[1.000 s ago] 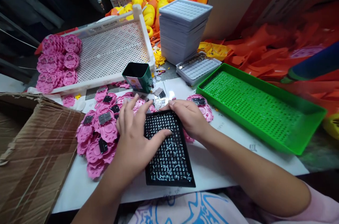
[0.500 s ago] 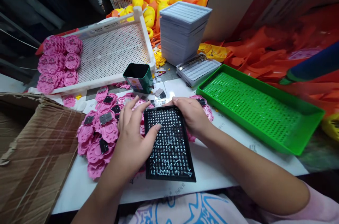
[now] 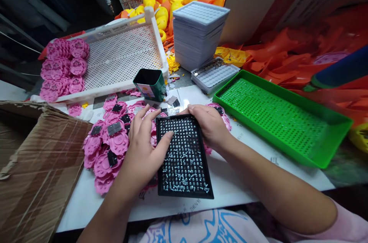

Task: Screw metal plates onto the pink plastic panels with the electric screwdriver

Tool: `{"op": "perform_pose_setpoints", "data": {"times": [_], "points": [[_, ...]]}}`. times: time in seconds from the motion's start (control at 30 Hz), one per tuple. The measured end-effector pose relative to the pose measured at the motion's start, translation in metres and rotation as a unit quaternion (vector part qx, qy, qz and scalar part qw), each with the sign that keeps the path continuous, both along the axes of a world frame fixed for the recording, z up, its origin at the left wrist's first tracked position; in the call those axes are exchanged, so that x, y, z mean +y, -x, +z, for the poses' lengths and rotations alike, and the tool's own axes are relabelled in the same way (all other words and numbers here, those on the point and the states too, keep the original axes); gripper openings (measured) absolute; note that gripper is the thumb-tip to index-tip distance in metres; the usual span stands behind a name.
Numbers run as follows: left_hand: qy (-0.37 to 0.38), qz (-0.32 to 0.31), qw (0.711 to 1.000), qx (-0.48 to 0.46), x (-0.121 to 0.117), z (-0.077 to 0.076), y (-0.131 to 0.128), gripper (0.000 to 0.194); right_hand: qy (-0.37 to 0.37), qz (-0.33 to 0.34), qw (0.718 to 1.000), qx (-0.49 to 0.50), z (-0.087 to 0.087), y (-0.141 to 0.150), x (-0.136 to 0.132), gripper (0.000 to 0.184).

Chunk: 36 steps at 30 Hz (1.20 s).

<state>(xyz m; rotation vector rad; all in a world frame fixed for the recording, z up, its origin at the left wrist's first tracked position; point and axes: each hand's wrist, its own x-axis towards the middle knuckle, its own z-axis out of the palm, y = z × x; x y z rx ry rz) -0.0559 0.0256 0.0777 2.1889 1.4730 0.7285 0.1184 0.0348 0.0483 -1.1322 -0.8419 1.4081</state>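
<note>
Your right hand [image 3: 212,127] grips the far right corner of the black rectangular plastic tray [image 3: 186,196] before you; your left hand [image 3: 143,155] is spread open at its left rim. Likely light and stiff, it needs level support at opposite rims, lest its small silvery screws [image 3: 181,187] slide.

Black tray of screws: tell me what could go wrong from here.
Loose screws lie across the black tray, so they might spill if it tips in the right hand. The left hand has its thumb over the screws and could knock some out of place. Pink parts are heaped close beside that hand; a sideways bump might topple a few.
</note>
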Motion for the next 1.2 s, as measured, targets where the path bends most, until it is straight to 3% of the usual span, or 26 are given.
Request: {"op": "perform_pose_setpoints", "data": {"times": [0.47, 0.8, 1.1, 1.2], "points": [[0.0, -0.003, 0.997, -0.071, 0.002, -0.001, -0.001, 0.037, -0.008, 0.009, 1.0, -0.01, 0.003, -0.001, -0.002, 0.035], [0.005, -0.005, 0.999, -0.039, -0.003, -0.001, -0.007, 0.049, -0.047, 0.027, 0.998, -0.026, 0.001, 0.004, -0.005, 0.035], [0.014, -0.029, 0.999, 0.016, -0.009, 0.001, -0.009, 0.069, -0.043, 0.019, 0.999, -0.021, 0.002, 0.003, -0.006, 0.033], [0.006, -0.026, 1.0, 0.013, -0.009, 0.0, -0.008, 0.067, -0.04, 0.012, 0.999, -0.015, 0.002, 0.003, -0.005, 0.033]]}}
